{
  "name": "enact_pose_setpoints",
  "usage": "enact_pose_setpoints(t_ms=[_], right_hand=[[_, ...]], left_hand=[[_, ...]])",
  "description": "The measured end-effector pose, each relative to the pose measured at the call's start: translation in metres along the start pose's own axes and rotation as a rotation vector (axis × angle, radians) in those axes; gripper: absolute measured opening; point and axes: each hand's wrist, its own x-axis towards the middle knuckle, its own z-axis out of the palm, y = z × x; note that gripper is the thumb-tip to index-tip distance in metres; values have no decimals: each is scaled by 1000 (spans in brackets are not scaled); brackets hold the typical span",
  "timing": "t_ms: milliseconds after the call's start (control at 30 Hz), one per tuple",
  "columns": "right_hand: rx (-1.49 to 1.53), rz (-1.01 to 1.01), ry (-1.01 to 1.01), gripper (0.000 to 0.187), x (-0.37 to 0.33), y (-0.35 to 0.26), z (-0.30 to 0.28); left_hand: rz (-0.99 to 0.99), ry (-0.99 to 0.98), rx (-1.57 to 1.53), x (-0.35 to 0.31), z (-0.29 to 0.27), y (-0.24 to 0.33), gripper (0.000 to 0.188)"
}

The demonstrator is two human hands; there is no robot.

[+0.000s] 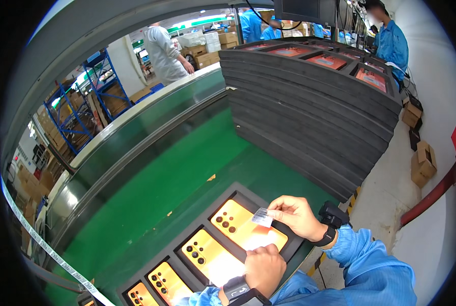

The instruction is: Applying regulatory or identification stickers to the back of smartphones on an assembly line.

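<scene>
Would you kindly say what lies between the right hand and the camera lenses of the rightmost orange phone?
In the head view, a small pale flat piece pinched by the right hand, then the orange back of the phone.

The orange phone has a smooth, glossy back; the tray, matt, foam-like; the label, shiny; the sleeve, cloth.

The scene is brightly lit, with strong glare bleaching the lower halves of the orange phones to near white. The green bench glows mid-left and darkens beside the stack of black foam trays. Nearby detail looks sharp, the distant background softer. Fisheye distortion bows the overhead beam, and black vignetting swallows the corners.
</scene>
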Motion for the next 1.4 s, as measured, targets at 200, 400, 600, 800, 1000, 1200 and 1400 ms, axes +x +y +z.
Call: enact_pose_setpoints(t_ms=[200, 400, 600, 800, 1000, 1200, 1400], right_hand=[[-21, -4, 20, 9, -2, 3, 0], [-39, -24, 20, 9, -5, -1, 6], [-48, -29, 30, 9, -3, -3, 4], [-27, -24, 64, 8, -7, -4, 9], [-59, -28, 104, 9, -4, -2, 6], [-25, -20, 90, 9, 0, -5, -4], [-8, 0, 53, 9, 1, -7, 3]], left_hand=[[83, -261, -242, 21, -15, -31, 15], [-63, -237, -132, 14, -9, -3, 13], [-42, -162, -8, 3, 8, 12, 27], [54, -103, -2, -8, 3, 6, 17], [234, 65, -166, -6, 7, -19, 10], [266, 187, -336, 11, 16, -59, 6], [112, 361, -409, 18, 31, -85, 14]])
